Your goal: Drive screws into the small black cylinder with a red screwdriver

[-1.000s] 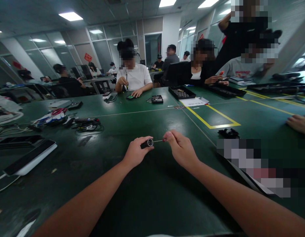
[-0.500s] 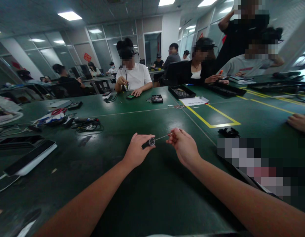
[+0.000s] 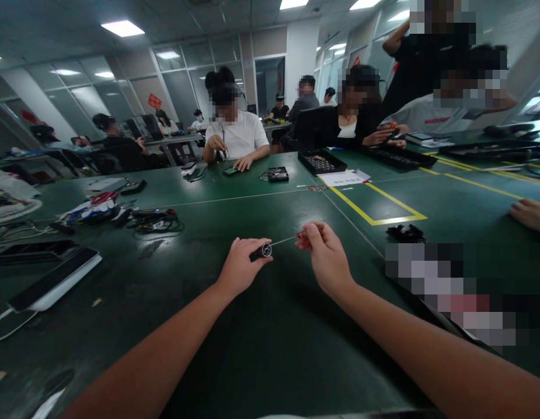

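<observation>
My left hand (image 3: 240,269) is closed round a small black cylinder (image 3: 262,251) with a shiny round end facing right. My right hand (image 3: 326,257) pinches the reddish handle of a thin metal tool (image 3: 284,240), whose fine shaft runs left to the cylinder's end. Both hands hover just above the dark green table (image 3: 261,337), close together at its middle.
A white-edged flat device (image 3: 52,281) lies at the left, cables and tools (image 3: 121,214) behind it. A small black part (image 3: 405,233) sits right of my hands by yellow floor-style tape (image 3: 375,212). Other people work across the table; another person's hand (image 3: 530,213) rests at the right edge.
My right hand has risen slightly and drawn the thin tool's handle up and rightward, tilting the shaft. The left hand stays on the cylinder, barely shifted.
</observation>
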`<action>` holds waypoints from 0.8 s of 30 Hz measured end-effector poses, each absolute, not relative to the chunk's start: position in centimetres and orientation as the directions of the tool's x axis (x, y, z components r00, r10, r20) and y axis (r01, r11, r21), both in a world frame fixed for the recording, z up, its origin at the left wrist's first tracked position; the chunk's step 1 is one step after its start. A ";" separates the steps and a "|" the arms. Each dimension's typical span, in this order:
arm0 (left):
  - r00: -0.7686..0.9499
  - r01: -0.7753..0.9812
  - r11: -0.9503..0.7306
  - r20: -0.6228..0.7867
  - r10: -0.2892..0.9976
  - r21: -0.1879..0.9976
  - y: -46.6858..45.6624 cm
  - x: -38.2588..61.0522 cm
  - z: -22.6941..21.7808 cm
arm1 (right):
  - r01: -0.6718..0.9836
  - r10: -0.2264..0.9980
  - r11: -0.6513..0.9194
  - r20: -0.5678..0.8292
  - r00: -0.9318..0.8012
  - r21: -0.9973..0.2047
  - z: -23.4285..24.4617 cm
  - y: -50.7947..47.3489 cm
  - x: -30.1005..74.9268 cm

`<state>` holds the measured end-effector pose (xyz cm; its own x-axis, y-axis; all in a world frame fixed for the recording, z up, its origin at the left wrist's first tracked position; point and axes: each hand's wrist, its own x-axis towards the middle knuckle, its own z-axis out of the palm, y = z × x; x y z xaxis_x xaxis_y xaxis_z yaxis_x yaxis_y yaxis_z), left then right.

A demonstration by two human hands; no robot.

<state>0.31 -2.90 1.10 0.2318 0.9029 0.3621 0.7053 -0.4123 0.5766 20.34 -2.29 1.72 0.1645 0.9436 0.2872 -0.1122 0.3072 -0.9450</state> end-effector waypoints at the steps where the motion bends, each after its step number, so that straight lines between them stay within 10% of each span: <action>1: 0.230 0.706 -0.410 0.360 0.904 0.578 -2.9 0.3 1.1 | -0.059 0.938 0.321 0.309 0.154 -0.945 1.8 -2.4 20.4; 24: 0.235 0.722 -0.391 0.328 0.915 0.572 -3.0 0.3 0.9 | 0.285 0.883 0.428 0.465 0.071 -0.857 2.4 -3.1 20.9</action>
